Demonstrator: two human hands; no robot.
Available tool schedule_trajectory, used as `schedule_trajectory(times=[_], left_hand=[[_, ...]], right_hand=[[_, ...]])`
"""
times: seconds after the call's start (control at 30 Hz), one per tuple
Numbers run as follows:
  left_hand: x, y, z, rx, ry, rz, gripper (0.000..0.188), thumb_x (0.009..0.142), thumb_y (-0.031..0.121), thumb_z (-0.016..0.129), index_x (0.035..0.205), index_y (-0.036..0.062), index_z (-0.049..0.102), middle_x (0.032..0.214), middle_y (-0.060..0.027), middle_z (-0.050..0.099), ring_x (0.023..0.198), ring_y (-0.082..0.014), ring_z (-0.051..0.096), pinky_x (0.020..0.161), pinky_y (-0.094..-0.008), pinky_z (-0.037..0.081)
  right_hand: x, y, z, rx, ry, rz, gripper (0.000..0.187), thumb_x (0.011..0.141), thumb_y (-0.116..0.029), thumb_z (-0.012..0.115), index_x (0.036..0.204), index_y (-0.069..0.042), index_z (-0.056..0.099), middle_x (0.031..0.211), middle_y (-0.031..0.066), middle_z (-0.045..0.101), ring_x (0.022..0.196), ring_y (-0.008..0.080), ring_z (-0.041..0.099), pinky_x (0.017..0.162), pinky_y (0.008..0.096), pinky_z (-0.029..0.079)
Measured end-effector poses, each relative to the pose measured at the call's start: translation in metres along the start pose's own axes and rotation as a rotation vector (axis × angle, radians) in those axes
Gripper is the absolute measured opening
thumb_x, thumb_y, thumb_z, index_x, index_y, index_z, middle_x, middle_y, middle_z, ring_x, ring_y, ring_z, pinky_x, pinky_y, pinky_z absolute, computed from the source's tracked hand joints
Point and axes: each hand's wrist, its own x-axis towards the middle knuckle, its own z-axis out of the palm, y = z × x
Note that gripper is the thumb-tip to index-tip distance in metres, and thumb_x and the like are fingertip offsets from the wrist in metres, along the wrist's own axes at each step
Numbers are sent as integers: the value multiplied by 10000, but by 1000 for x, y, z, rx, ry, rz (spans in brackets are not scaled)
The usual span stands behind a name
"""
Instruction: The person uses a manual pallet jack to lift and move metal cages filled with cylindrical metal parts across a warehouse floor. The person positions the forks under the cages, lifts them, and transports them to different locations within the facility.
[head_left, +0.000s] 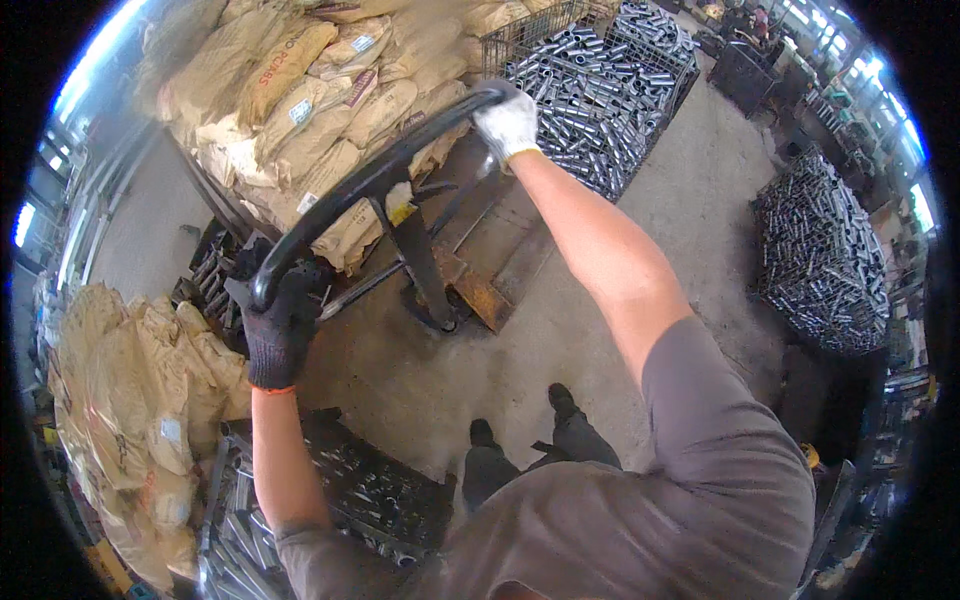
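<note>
A thick black curved handlebar (375, 180) of a wheeled cart or truck runs diagonally in front of me. My left hand (275, 318), in a dark glove with an orange cuff edge, is closed around its lower left end. My right hand (508, 122), in a white glove, grips the upper right end. Below the bar, a dark metal post (420, 255) slopes down to a rusty orange-brown base part (483, 300) near the floor. A yellow-and-white patch (400, 203) is on the post near the bar. The fingers of my left hand are partly hidden.
Beyond the bar, brown paper sacks (330, 110) are piled high. A wire cage (600, 95) full of shiny metal tubes stands far right of them. Another heap of metal tubes (825, 255) is at right. More sacks (140, 400) and a bin of metal parts (370, 480) stand at left.
</note>
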Motion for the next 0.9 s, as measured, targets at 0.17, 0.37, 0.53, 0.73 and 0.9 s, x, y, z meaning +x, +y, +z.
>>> schedule_trajectory(times=[0.17, 0.37, 0.53, 0.73, 0.9], left_hand=[[-46, -57, -61, -1, 118, -66, 341, 900, 94, 728, 1205, -29, 642, 1061, -103, 704, 947, -175, 676, 847, -346, 566], [-162, -79, -142, -153, 121, 7, 71, 1001, 92, 601, 952, 43, 616, 954, -46, 671, 887, -155, 652, 778, -330, 541], [-206, -80, -178, -512, 180, -126, 130, 1002, 127, 575, 884, 76, 594, 903, -12, 647, 806, -129, 606, 742, -293, 517], [-222, -77, -237, -420, 38, -66, 106, 985, 116, 548, 977, 47, 629, 934, -46, 646, 868, -173, 631, 775, -320, 532], [-209, -51, -212, -137, 285, 11, 253, 952, 182, 664, 1120, -7, 659, 1024, -79, 690, 882, -190, 640, 821, -350, 541]], right_hand=[[-126, -30, -91, 57, 97, -26, 205, 761, -164, 718, 957, -127, 762, 923, 150, 749, 882, 340, 733, 772, 396, 577], [-329, -113, -207, 38, -536, -282, 278, 646, -79, 671, 916, -77, 737, 842, 164, 714, 779, 362, 704, 742, 412, 578], [-394, -171, -228, -6, -571, -231, 266, 660, -136, 723, 920, -82, 723, 808, 164, 687, 772, 378, 682, 705, 452, 553], [-434, -214, -249, 14, -577, -138, 260, 665, -131, 722, 919, -81, 730, 799, 167, 688, 761, 386, 681, 702, 446, 556], [-372, -199, -265, -77, -608, -238, 276, 705, -182, 703, 959, -87, 751, 816, 158, 713, 758, 380, 692, 725, 436, 580]])
